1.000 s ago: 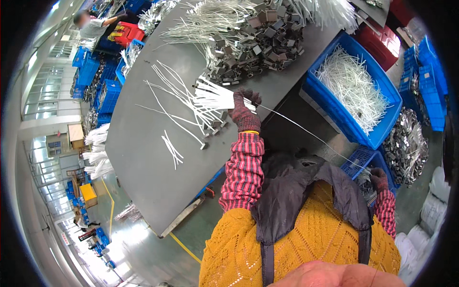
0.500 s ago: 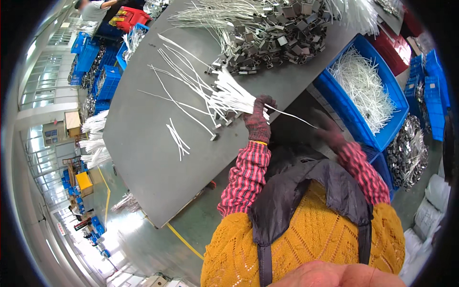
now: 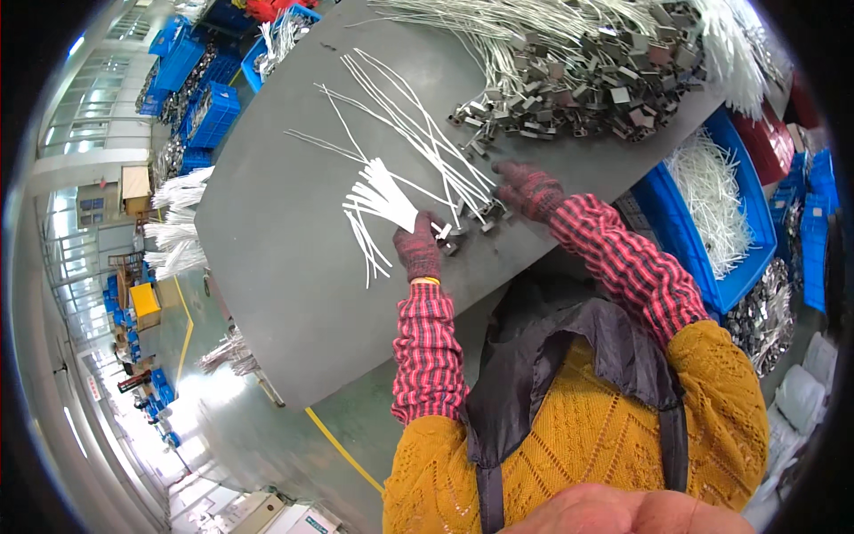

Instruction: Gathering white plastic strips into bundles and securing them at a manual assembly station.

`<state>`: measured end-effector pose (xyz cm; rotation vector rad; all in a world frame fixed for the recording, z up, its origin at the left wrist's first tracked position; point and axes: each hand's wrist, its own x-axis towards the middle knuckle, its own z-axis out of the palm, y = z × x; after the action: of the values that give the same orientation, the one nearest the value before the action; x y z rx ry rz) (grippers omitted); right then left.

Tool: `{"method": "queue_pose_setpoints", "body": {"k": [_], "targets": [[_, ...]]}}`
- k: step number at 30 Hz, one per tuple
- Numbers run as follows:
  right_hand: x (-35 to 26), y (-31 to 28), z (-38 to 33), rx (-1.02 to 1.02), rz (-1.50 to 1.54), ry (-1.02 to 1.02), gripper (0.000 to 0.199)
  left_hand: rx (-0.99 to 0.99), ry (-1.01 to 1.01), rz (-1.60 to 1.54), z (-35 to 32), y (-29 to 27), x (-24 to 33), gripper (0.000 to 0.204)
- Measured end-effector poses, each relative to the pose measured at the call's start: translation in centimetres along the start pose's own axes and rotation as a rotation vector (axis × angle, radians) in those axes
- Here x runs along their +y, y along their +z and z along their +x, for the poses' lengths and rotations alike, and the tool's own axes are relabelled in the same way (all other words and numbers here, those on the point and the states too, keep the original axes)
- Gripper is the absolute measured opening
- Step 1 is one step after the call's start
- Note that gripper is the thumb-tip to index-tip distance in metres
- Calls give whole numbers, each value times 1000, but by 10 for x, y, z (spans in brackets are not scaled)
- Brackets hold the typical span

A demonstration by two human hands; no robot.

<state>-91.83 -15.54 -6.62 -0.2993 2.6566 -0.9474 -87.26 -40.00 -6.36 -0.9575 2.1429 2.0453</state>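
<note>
My left hand [image 3: 418, 247], in a dark red knitted glove, is closed round the lower end of a fanned bundle of white strips [image 3: 382, 198]. Just right of it, small dark metal pieces [image 3: 452, 240] lie on the grey table [image 3: 294, 294]. My right hand [image 3: 531, 190], gloved alike, hovers over or rests on the table with fingers apart and nothing visible in them. Close to its fingertips are the dark square ends of several thin white wires [image 3: 427, 133], which stretch away toward the far left. A few loose white strips [image 3: 366, 249] lie left of my left hand.
A large heap of dark metal clips [image 3: 587, 84] with white wires [image 3: 445, 13] covers the far right of the table. Right of the table stands a blue crate [image 3: 703, 240] filled with white strips [image 3: 712, 196]. White bundles [image 3: 178, 222] stand beyond the left edge.
My left hand has moved left and nearer with the white bundle. From beside the blue crate, my right hand has come over the table by the wires. The wire it trailed from is now out of the bundle.
</note>
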Motion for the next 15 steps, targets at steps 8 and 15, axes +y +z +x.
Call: {"method": "queue_pose_setpoints", "body": {"k": [8, 15], "targets": [[-66, 35, 61, -28, -100, 222, 37, 134, 33, 814, 24, -53, -6, 45], [-21, 34, 114, 78, -359, 100, 29, 387, 204, 460, 35, -84, -4, 32]]}}
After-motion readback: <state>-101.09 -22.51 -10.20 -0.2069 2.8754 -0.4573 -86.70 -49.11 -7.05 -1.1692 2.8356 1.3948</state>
